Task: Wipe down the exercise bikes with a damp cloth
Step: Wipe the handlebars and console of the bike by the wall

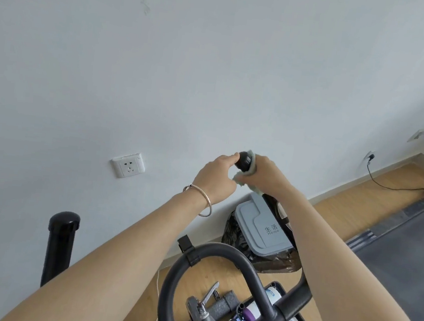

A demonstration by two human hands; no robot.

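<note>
At left a second black post (64, 223) stands apart. The left hand (217, 178) pinches the tip of the raised grip (243, 161), steadying it. The right hand (265, 175) holds the cloth (241, 183) wrapped round that grip — this bar end is being wiped. Next, I judge, the cloth slides down the stem — wrap kept tight.

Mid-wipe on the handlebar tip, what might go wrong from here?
1. The damp cloth, gripped by the right hand round the handlebar end, could drip onto the wooden floor, leaving it slippery.
2. The left hand only pinches that end, so it may slip off.
3. A wall socket sits nearby; splashes there look hazardous.
</note>
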